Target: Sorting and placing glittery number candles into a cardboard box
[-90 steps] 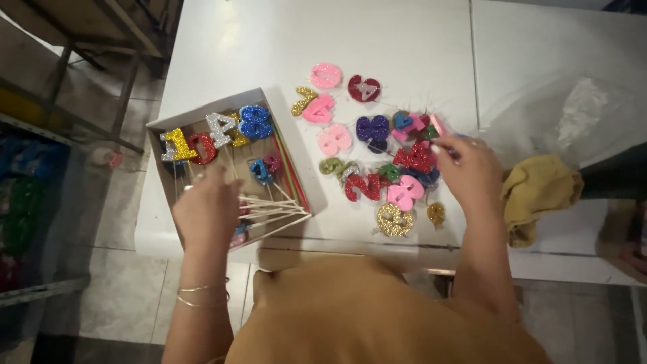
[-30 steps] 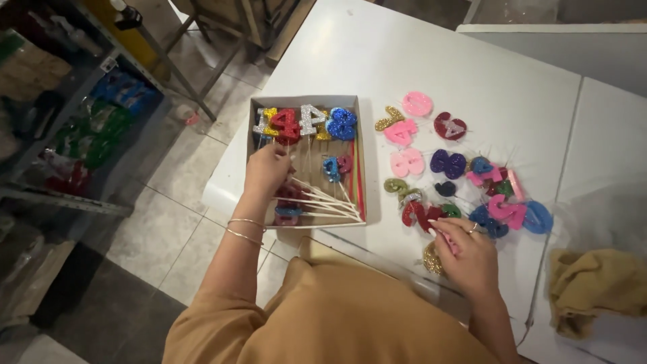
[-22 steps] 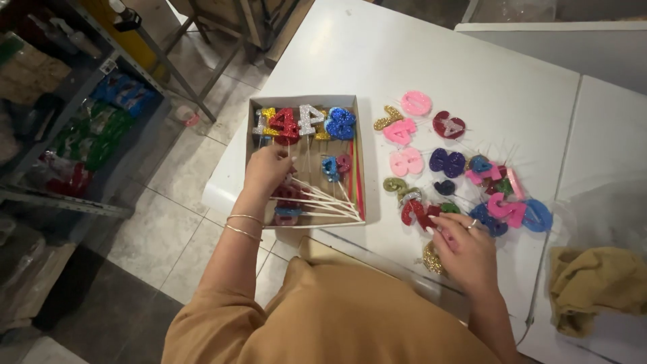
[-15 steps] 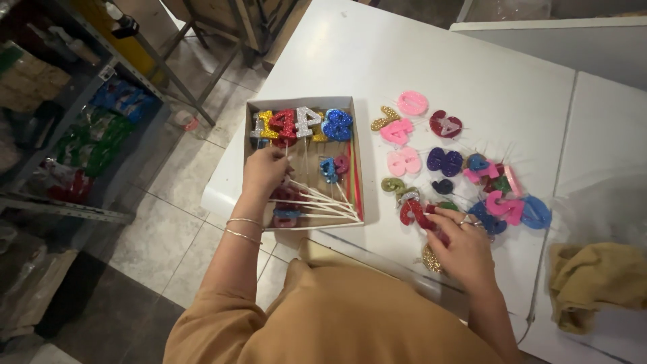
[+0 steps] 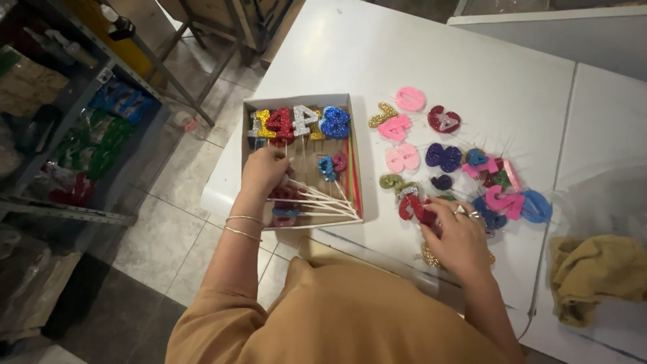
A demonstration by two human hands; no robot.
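Observation:
An open cardboard box (image 5: 367, 158) lies on the white table (image 5: 472, 61) and holds glittery number candles on white sticks. My left hand (image 5: 264, 170) reaches into the box, its fingers closed around the sticks of candles near the middle. Loose glitter number candles (image 5: 445, 158) in pink, purple, red, blue and gold are spread on the table to the right of the box. My right hand (image 5: 457, 236) rests on the near end of that pile, fingers curled over a red candle (image 5: 410, 206). Whether it grips the candle is hidden by the fingers.
A yellow-brown cloth (image 5: 596, 276) lies on clear plastic sheeting at the table's right end. Metal shelving (image 5: 74, 135) with coloured packets stands on the tiled floor to the left. A table leg frame (image 5: 195, 74) stands beyond the box's far left corner.
The view has tilted and shifted. My right hand has moved from the pile's far right to its near left part, over the red candle. My left hand has stayed in the box.

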